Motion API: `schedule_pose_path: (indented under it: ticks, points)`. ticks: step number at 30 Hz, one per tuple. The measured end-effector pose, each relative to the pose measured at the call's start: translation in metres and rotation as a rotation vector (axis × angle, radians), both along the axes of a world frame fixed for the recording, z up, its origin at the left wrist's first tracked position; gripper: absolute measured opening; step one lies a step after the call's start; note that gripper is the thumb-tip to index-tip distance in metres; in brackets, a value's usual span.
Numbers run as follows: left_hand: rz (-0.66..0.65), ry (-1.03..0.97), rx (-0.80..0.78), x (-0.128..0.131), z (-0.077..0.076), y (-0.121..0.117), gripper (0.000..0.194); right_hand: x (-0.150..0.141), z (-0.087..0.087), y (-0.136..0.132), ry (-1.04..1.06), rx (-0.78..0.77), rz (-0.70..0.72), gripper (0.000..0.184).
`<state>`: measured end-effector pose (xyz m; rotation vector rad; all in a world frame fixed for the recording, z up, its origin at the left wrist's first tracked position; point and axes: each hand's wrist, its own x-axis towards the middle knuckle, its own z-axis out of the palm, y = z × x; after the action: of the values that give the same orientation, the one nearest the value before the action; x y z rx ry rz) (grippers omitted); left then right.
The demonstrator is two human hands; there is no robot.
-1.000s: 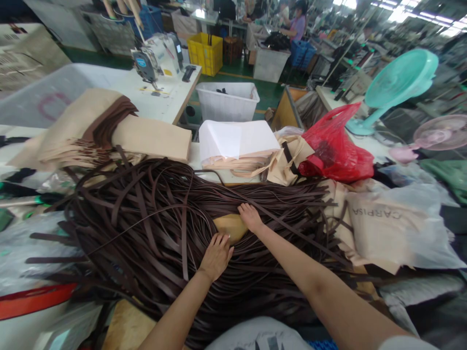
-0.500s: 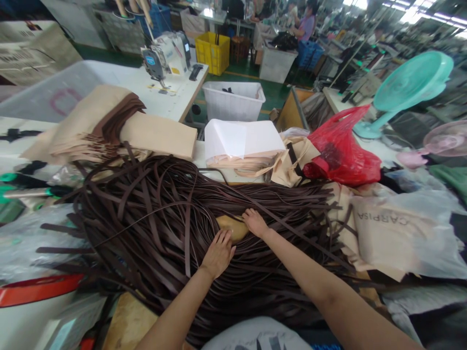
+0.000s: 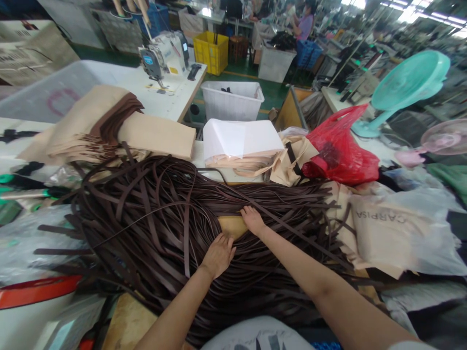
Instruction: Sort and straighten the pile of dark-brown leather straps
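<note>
Long dark brown straps (image 3: 146, 209) lie in a large tangled heap across the table in front of me. A tan, flat patch (image 3: 232, 226) shows through a gap among them; whether it is the tabletop or a separate piece I cannot tell. At the lower edge of this gap, my left hand (image 3: 219, 255) rests on the straps, its slightly bent fingers apart. On the gap's upper right, my right hand (image 3: 253, 221) has curled fingers closed at a dark brown strap (image 3: 228, 212). The fingertips' undersides are hidden.
Behind the heap are beige cut pieces (image 3: 158, 133) and a white-topped stack (image 3: 242, 138). A red plastic bag (image 3: 339, 150) and a printed beige bag (image 3: 383, 228) sit right. A sewing machine (image 3: 166, 56) stands beyond; a turquoise fan (image 3: 410, 80) is at right.
The tan patch has gone from rounded to straighter-edged as the strap along its top shifted upward. My left fingertips have drawn down slightly and bent; my right hand has barely moved.
</note>
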<state>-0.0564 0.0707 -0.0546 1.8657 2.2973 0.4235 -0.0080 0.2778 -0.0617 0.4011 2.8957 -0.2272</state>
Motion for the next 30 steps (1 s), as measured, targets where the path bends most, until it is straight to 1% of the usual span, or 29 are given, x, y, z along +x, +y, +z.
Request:
schedule_pose_path:
  ticks: [3, 6, 8, 10, 13, 15, 18, 20, 23, 26, 30]
  points:
    - [0.008, -0.008, 0.001, 0.002, 0.001, 0.001, 0.032, 0.002, -0.006, 0.004, -0.007, -0.025, 0.034, 0.027]
    - [0.026, -0.012, 0.016, 0.002, 0.002, 0.001, 0.033, 0.014, -0.007, 0.002, -0.016, -0.069, 0.069, 0.026]
    - [0.031, -0.012, 0.031, 0.001, 0.003, 0.001, 0.032, 0.024, -0.006, -0.002, -0.018, -0.107, 0.095, 0.028]
    - [0.019, -0.013, 0.042, 0.0, 0.002, 0.001, 0.031, 0.031, -0.002, -0.008, -0.03, -0.164, 0.157, 0.027]
    - [-0.023, -0.017, 0.041, -0.002, 0.0, 0.004, 0.029, 0.03, 0.005, -0.014, -0.057, -0.228, 0.259, 0.021]
    - [-0.048, -0.019, 0.027, -0.003, 0.0, 0.005, 0.027, 0.019, 0.008, -0.011, -0.04, -0.19, 0.227, 0.023]
    - [-0.062, -0.022, 0.007, -0.002, 0.002, 0.006, 0.025, -0.002, 0.009, 0.0, 0.037, -0.051, 0.061, 0.028]
    - [-0.048, -0.021, -0.001, -0.001, 0.003, 0.007, 0.024, -0.014, 0.007, 0.007, 0.073, 0.013, -0.007, 0.035]
    - [-0.012, -0.019, -0.014, 0.001, 0.003, 0.008, 0.029, -0.019, 0.001, 0.01, 0.087, 0.033, 0.012, 0.035]
    - [-0.008, -0.021, -0.024, 0.001, 0.002, 0.009, 0.026, -0.014, -0.003, 0.007, 0.091, 0.025, 0.056, 0.031]
    - [-0.016, -0.026, -0.021, 0.0, 0.002, 0.01, 0.026, -0.006, -0.005, 0.005, 0.101, 0.015, 0.048, 0.029]
